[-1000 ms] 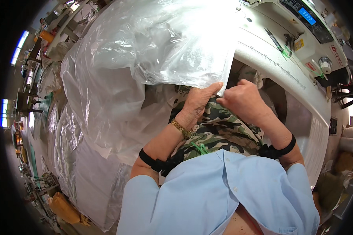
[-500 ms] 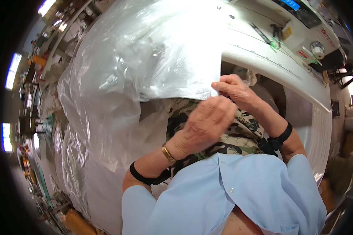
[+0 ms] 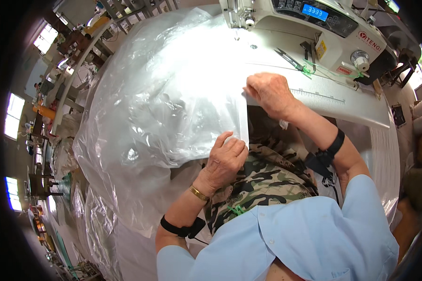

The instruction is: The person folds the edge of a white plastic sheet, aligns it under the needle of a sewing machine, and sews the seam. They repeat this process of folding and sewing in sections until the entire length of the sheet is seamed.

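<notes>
A large translucent plastic sheet (image 3: 159, 112) spreads over the sewing table and down into my lap, its right edge showing a straight folded strip. My left hand (image 3: 226, 159) grips the lower corner of that strip, fingers closed on the plastic. Higher along the same edge, my right hand (image 3: 271, 93) pinches the sheet between thumb and curled fingers. The white sewing machine (image 3: 309, 23) stands beyond my right hand; its needle area (image 3: 239, 28) is over the far end of the sheet, washed out by a bright lamp.
Thread snips (image 3: 290, 60) and a dark metal tool (image 3: 308, 49) lie on the white machine bed with green thread. A ruler scale (image 3: 316, 95) runs along the table's front. Stacked white sheets (image 3: 384, 164) hang at right. Workbenches with machines line the left.
My hands have moved apart along the plastic's edge: the left down and leftward to the corner, the right slightly up and left. The view has shifted, showing more of the sewing machine.
</notes>
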A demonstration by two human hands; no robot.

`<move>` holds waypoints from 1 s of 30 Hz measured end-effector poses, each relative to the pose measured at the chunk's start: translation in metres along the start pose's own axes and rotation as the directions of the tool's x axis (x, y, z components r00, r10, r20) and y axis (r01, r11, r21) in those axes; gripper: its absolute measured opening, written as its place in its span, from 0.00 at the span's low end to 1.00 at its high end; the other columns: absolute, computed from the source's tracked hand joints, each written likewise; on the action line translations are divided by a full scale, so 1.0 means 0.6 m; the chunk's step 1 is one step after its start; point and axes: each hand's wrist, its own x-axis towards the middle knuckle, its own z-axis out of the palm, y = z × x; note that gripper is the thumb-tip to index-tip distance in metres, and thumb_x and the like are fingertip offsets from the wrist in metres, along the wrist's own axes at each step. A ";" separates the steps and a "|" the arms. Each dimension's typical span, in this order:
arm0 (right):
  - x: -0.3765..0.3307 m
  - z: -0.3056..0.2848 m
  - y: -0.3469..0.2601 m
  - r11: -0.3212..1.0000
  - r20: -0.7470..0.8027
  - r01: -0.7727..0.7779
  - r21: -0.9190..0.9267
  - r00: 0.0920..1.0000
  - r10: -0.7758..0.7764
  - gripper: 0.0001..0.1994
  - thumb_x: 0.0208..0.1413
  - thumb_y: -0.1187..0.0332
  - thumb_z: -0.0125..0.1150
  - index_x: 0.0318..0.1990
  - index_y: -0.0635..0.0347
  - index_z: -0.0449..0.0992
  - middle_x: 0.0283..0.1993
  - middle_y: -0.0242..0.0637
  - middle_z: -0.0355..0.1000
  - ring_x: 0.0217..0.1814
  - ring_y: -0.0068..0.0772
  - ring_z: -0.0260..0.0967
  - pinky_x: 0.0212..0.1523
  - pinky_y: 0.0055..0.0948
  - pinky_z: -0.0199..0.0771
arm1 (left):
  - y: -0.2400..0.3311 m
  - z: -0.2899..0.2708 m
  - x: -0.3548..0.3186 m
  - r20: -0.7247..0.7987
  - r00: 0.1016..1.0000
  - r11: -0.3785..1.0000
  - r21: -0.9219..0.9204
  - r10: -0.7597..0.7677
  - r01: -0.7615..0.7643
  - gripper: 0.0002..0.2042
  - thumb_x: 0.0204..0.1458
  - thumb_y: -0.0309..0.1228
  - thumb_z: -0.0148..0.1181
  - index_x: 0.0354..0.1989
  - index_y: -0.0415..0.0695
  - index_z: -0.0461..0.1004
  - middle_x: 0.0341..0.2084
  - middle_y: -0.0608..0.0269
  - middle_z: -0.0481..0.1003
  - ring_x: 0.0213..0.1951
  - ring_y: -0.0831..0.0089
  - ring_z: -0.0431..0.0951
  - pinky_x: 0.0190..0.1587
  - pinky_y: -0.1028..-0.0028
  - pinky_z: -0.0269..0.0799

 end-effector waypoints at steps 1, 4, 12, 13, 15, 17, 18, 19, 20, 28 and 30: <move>0.025 0.000 0.014 0.991 -0.233 0.135 -0.015 0.963 -0.135 0.11 0.56 0.60 0.61 0.34 0.59 0.77 0.33 0.39 0.75 0.35 0.40 0.72 0.39 0.38 0.72 | -0.003 0.002 0.000 -0.003 1.000 1.000 0.011 0.008 -0.008 0.05 0.41 0.23 0.57 0.29 0.42 0.75 0.28 0.67 0.72 0.33 0.72 0.75 0.58 0.63 0.64; 0.067 0.014 0.045 0.969 -0.387 0.247 0.024 0.896 -0.219 0.12 0.54 0.61 0.62 0.39 0.60 0.74 0.45 0.41 0.74 0.48 0.42 0.70 0.48 0.40 0.69 | -0.013 0.007 -0.001 0.032 0.999 0.998 -0.050 -0.029 0.031 0.03 0.42 0.23 0.57 0.27 0.43 0.75 0.26 0.69 0.72 0.33 0.74 0.75 0.61 0.57 0.59; 0.108 0.030 0.078 0.962 -0.332 0.243 0.128 0.924 -0.189 0.13 0.54 0.59 0.62 0.36 0.60 0.73 0.38 0.42 0.72 0.47 0.44 0.69 0.49 0.42 0.66 | -0.050 0.005 0.002 0.029 0.999 0.991 -0.126 -0.046 0.049 0.03 0.44 0.21 0.59 0.27 0.44 0.75 0.29 0.69 0.73 0.44 0.74 0.76 0.68 0.45 0.48; 0.109 0.029 0.077 0.961 -0.333 0.243 0.135 0.924 -0.187 0.14 0.54 0.58 0.62 0.37 0.60 0.73 0.40 0.43 0.73 0.49 0.44 0.69 0.51 0.42 0.65 | -0.056 0.003 0.004 0.027 0.998 0.991 -0.122 -0.055 0.058 0.03 0.44 0.21 0.59 0.27 0.44 0.75 0.29 0.69 0.73 0.44 0.74 0.76 0.68 0.45 0.48; 0.111 0.026 0.075 0.959 -0.321 0.236 0.156 0.930 -0.176 0.16 0.54 0.57 0.62 0.40 0.62 0.74 0.46 0.45 0.74 0.54 0.44 0.67 0.56 0.42 0.62 | -0.070 0.000 0.013 0.056 0.997 0.991 -0.116 -0.060 0.067 0.04 0.44 0.21 0.59 0.28 0.43 0.75 0.31 0.67 0.73 0.46 0.71 0.75 0.67 0.44 0.49; 0.111 0.022 0.076 0.971 -0.218 0.180 0.157 0.965 -0.144 0.17 0.56 0.59 0.61 0.46 0.64 0.74 0.56 0.49 0.70 0.61 0.47 0.63 0.63 0.44 0.59 | -0.079 -0.004 0.025 0.052 0.996 0.988 -0.128 -0.076 0.082 0.03 0.45 0.21 0.58 0.28 0.43 0.75 0.31 0.66 0.73 0.47 0.69 0.75 0.67 0.43 0.50; 0.111 0.021 0.076 0.972 -0.184 0.165 0.169 0.974 -0.133 0.19 0.56 0.59 0.60 0.48 0.65 0.73 0.58 0.50 0.68 0.63 0.48 0.61 0.64 0.44 0.58 | -0.084 -0.007 0.031 0.044 0.996 0.989 -0.124 -0.081 0.085 0.03 0.45 0.21 0.57 0.29 0.42 0.74 0.32 0.65 0.73 0.48 0.68 0.75 0.66 0.42 0.50; 0.111 0.020 0.077 0.971 -0.170 0.171 0.165 0.975 -0.143 0.19 0.56 0.59 0.60 0.48 0.65 0.73 0.58 0.50 0.68 0.63 0.48 0.61 0.64 0.44 0.58 | -0.088 -0.009 0.038 0.050 0.995 0.987 -0.130 -0.089 0.095 0.03 0.45 0.21 0.57 0.29 0.42 0.74 0.32 0.65 0.73 0.48 0.68 0.75 0.66 0.42 0.50; 0.111 0.020 0.077 0.972 -0.180 0.176 0.158 0.973 -0.147 0.19 0.57 0.59 0.60 0.48 0.66 0.73 0.59 0.51 0.68 0.64 0.48 0.61 0.64 0.44 0.57 | -0.091 -0.009 0.048 0.035 0.996 0.989 -0.118 -0.084 0.088 0.03 0.45 0.21 0.57 0.29 0.41 0.74 0.32 0.64 0.73 0.48 0.67 0.75 0.66 0.42 0.51; 0.115 0.027 0.078 0.968 -0.241 0.204 0.147 0.956 -0.165 0.20 0.56 0.58 0.60 0.48 0.67 0.74 0.58 0.52 0.69 0.64 0.49 0.61 0.64 0.44 0.56 | -0.128 -0.003 0.125 -0.069 0.996 0.997 -0.054 -0.051 0.047 0.01 0.44 0.22 0.55 0.26 0.39 0.71 0.31 0.60 0.72 0.45 0.65 0.75 0.63 0.44 0.57; 0.116 0.028 0.079 0.967 -0.233 0.196 0.160 0.960 -0.156 0.21 0.56 0.58 0.60 0.48 0.67 0.75 0.59 0.53 0.69 0.64 0.49 0.61 0.64 0.44 0.56 | -0.140 0.000 0.142 -0.057 0.998 0.999 0.026 -0.037 0.038 0.01 0.44 0.21 0.55 0.24 0.39 0.70 0.31 0.59 0.72 0.43 0.65 0.75 0.63 0.46 0.59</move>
